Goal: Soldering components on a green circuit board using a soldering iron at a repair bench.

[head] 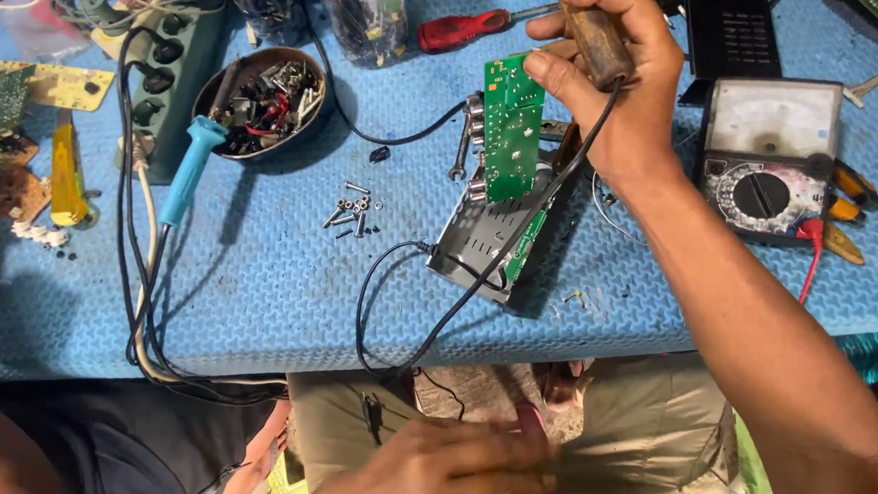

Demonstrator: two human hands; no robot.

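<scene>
While its fingers [562, 68] close on a wooden-handled soldering iron [588, 24], the right hand [605, 73] touches a green circuit board [509, 128].
That board stands tilted in a grey metal chassis [494, 236] on the blue desk [260, 276]; the left hand [441, 472] rests curled in the lap, whether holding anything I cannot tell, and a multimeter [770, 159] sits right.

1. A blue textured foam-covered worktop [261, 286] carries everything.
2. A grey metal chassis [479, 245] lies near its middle.
3. Left of the chassis: small loose silver screws [352, 213].
4. Right of it: a grey analogue multimeter [770, 159].
5. Beyond it: a red-handled screwdriver [468, 28].
</scene>
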